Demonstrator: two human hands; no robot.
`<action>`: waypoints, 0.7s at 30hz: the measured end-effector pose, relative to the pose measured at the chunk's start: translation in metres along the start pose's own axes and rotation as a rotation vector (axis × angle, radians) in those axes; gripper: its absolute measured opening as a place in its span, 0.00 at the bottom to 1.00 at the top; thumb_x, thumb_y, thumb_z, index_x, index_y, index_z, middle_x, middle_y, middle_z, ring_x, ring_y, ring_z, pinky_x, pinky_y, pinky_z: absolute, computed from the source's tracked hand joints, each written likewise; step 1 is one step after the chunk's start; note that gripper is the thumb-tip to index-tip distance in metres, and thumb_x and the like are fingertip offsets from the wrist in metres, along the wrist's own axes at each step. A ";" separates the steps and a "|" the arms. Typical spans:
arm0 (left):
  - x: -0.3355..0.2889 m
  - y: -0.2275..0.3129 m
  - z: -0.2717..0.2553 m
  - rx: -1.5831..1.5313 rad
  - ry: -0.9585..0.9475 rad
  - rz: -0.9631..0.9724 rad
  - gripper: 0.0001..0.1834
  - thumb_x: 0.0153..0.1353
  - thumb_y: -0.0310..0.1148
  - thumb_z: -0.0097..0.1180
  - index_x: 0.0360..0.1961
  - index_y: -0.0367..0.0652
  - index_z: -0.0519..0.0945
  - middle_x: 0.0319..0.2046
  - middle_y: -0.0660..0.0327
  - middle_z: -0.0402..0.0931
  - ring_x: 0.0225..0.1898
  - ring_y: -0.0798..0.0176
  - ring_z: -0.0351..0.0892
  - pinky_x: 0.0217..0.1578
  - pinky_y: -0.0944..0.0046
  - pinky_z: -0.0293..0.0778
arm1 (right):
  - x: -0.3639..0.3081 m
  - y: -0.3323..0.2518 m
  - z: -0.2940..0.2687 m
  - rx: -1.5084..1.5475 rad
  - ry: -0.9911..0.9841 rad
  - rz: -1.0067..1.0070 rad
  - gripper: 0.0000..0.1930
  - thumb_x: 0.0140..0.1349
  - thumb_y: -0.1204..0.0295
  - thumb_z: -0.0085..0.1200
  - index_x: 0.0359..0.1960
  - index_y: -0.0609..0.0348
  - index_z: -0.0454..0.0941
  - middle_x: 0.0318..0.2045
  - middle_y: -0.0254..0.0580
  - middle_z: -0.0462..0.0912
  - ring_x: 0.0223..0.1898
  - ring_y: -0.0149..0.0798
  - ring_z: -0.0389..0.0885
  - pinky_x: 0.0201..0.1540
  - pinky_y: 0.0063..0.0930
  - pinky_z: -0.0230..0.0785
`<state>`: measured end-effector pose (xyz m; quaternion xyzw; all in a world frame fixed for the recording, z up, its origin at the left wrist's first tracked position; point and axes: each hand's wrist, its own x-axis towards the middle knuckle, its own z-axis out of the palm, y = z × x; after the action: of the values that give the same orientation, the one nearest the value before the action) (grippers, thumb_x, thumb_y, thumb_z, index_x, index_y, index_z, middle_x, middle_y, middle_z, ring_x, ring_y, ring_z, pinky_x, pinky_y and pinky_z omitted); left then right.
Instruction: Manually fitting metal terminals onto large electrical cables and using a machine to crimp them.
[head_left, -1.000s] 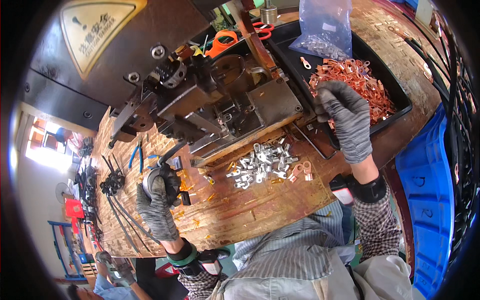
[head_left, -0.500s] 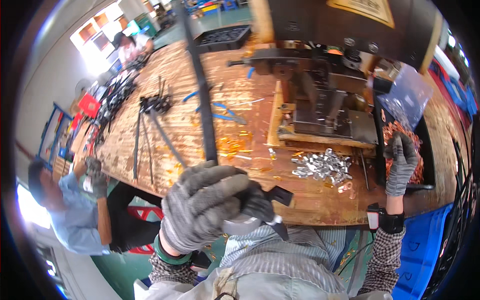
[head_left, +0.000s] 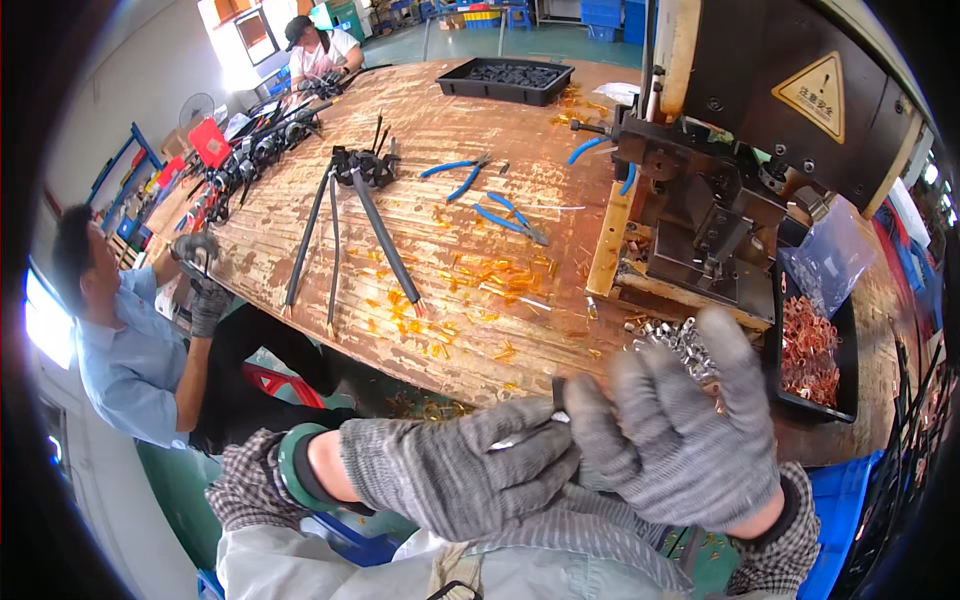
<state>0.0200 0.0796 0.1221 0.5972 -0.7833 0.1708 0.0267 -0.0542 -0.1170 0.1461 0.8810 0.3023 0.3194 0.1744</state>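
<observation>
My left hand [head_left: 465, 470], in a grey knit glove, is closed at the front of my body. Between its fingertips shows the dark end of a black cable [head_left: 559, 392]; most of the cable is hidden. A small pale bit glints at its fingers. My gloved right hand [head_left: 680, 440] is beside it, fingers stretched and spread, slightly blurred, its thumb side against the left fingertips. Whether anything lies under the right palm is hidden. Just beyond the right fingers lies a pile of silver terminals [head_left: 672, 338]. Copper terminals [head_left: 808, 350] fill a black tray [head_left: 845, 395] at the right.
A press machine [head_left: 720, 240] stands at the right of the wooden table. Blue-handled pliers [head_left: 510, 220], orange scraps [head_left: 500, 275] and a black cable assembly [head_left: 365, 170] with bare copper ends lie left of it. A black bin [head_left: 505, 85] stands farther back. A co-worker [head_left: 130, 330] sits at left.
My right hand has left the tray of copper terminals and come in to my left hand. The long black cable that stood up from my left hand has dropped from sight. The view has shifted.
</observation>
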 end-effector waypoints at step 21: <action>-0.013 -0.123 0.097 0.029 -0.513 -0.892 0.24 0.43 0.44 0.56 0.44 0.50 0.74 0.49 0.52 0.69 0.52 0.49 0.66 0.53 0.53 0.61 | -0.108 -0.059 0.128 0.573 -0.264 0.796 0.11 0.54 0.68 0.46 0.36 0.58 0.73 0.21 0.42 0.75 0.23 0.41 0.75 0.25 0.36 0.67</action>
<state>0.1557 0.0349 0.0571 0.8963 -0.4310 0.0018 -0.1044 -0.0600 -0.1565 -0.0268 0.9732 -0.0062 0.1512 -0.1730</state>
